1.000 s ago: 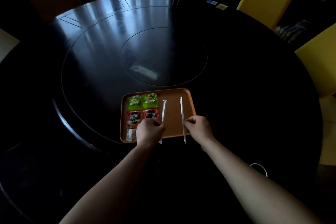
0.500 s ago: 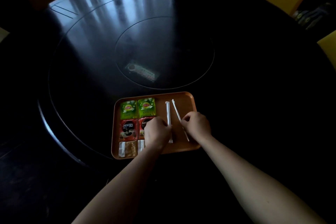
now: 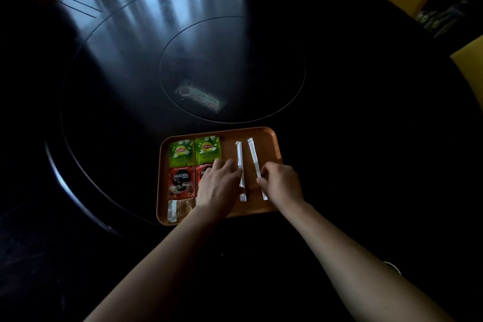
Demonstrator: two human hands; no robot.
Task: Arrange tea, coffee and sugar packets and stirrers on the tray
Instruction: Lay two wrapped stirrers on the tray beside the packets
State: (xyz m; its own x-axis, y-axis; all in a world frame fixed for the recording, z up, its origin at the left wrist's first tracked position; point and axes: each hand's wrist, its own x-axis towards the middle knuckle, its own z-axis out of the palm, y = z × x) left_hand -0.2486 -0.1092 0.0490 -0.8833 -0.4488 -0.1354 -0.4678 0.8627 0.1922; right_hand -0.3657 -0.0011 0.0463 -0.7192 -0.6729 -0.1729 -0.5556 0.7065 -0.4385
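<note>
Since half a second ago, the right stirrer (image 3: 255, 165) has been swung from a slant into near-parallel with the left stirrer (image 3: 240, 165), and both are now laid wholly inside the orange tray (image 3: 271, 204) on its right half. A second ago the right one was seen overhanging the near rim. The arrangement is judged close to finished: two green tea packets (image 3: 194, 150) are set along the far edge, red coffee packets (image 3: 180, 181) below them, a sugar packet (image 3: 180, 208) at the near left corner. Further packets under the left hand cannot be made out. The left hand (image 3: 218, 188) is held palm down, fingers loosely spread, fingertips resting against the left stirrer's side; nothing is seen gripped. The right hand (image 3: 281, 183) is curled, thumb and forefinger closed lightly on the lower part of the right stirrer. Both forearms are reached forward from the near edge of the dark round table (image 3: 130, 60). Only a fine squaring of the stirrers is judged to remain.
</note>
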